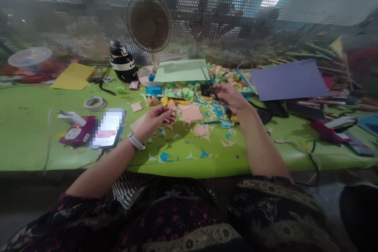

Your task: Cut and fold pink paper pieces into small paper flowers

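Note:
My left hand [155, 120] hovers over the green table [35, 138], fingers curled round a small pale pink paper piece [171, 117]; a white watch is on that wrist. My right hand [228, 96] is closed on black-handled scissors [210, 86], blades pointing up and away. Between the hands lie pink paper pieces [190, 113] and a scatter of blue, yellow and green paper scraps [218, 112].
A small white fan [149, 23] and a black bottle [121, 61] stand at the back. A green sheet [181, 71], a purple sheet [289, 80], a yellow sheet [73, 75], a tape roll [94, 103], a phone [108, 130] and a pink device [75, 132] lie around.

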Available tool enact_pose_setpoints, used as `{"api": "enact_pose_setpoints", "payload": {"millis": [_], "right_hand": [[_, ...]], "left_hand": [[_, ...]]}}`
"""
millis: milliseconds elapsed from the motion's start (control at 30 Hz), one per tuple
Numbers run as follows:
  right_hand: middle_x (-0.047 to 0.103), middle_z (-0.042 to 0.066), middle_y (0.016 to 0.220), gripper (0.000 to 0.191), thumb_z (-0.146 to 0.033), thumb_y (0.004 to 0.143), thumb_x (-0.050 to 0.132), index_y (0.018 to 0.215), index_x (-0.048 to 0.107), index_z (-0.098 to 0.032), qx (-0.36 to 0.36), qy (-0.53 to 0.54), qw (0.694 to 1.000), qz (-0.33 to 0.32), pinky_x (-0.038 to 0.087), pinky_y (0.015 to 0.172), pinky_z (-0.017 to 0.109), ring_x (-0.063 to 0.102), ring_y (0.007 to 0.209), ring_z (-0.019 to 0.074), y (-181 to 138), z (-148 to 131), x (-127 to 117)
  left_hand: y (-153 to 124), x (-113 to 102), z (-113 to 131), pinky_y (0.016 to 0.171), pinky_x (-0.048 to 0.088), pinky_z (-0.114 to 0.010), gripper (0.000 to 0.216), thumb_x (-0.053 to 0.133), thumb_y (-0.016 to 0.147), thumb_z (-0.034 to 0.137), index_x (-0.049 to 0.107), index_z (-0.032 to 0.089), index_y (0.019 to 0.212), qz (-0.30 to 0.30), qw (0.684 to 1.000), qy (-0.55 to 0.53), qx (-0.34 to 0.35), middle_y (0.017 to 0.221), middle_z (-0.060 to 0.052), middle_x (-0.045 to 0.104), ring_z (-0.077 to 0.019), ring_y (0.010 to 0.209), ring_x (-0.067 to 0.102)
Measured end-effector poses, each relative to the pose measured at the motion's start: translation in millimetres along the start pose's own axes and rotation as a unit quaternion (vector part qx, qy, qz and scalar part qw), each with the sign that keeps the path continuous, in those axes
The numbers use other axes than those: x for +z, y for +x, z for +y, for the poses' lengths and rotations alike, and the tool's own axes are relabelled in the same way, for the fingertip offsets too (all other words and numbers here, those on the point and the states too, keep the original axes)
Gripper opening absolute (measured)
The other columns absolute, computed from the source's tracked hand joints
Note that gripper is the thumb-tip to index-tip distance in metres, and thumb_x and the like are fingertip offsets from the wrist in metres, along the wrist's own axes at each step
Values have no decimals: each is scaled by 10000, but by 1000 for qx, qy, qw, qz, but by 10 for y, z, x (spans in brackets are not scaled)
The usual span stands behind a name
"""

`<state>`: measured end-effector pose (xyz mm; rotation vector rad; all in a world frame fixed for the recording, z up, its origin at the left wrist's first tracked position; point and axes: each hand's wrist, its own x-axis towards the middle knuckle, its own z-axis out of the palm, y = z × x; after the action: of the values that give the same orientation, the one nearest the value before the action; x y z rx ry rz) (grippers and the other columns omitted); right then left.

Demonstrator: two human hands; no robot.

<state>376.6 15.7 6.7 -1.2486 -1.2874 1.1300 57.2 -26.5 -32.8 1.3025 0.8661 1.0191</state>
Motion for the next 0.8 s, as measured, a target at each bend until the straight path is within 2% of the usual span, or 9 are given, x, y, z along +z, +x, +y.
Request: {"api": "enact_pose_setpoints", "payload": {"millis": [200, 433, 600, 700, 800], "right_hand": [[680, -23, 776, 461, -255, 536, 837, 944, 631, -199, 18, 58, 998, 36, 182, 393, 183, 356, 440, 26, 25, -2, 44], [594, -77, 700, 392, -237, 553, 814, 872, 587, -215, 36, 128, 989, -62, 207, 368, 170, 294, 404, 4, -103, -60, 293], [683, -30, 792, 448, -244, 611, 816, 1011, 620, -195, 52, 114, 981, -146, 343, 395, 163, 455, 478, 32, -251, -94, 497], [691, -39, 821, 584, -254, 609, 854, 1137, 606, -218, 42, 128, 977, -164, 431, 435, 169, 523, 528, 51, -314, -97, 611], [680, -43, 821, 676, -325, 611, 899, 1202, 582, -243, 22, 106, 983, -150, 509, 480, 198, 594, 598, 87, -360, -72, 745]], "left_hand": [[6, -8, -22, 678, 570, -270, 377, 799, 759, 507, 664, 170, 858, -7, 1000, -1, 6, 772, -32, 727, -150, 697, 710], [19, -37, -71, 702, 577, -277, 341, 772, 799, 492, 669, 176, 877, -20, 1000, 1, 13, 804, -39, 731, -154, 729, 715], [16, -19, -54, 677, 567, -273, 363, 785, 777, 503, 656, 173, 856, -16, 1000, -5, 9, 775, -34, 717, -152, 709, 704], [-1, -6, -27, 666, 561, -260, 369, 788, 776, 499, 645, 170, 861, -23, 1000, -8, 13, 783, -24, 708, -139, 700, 696], [-24, -1, -8, 661, 556, -253, 364, 765, 808, 493, 639, 159, 878, -65, 998, 4, 24, 810, -28, 710, -125, 686, 687]]}}
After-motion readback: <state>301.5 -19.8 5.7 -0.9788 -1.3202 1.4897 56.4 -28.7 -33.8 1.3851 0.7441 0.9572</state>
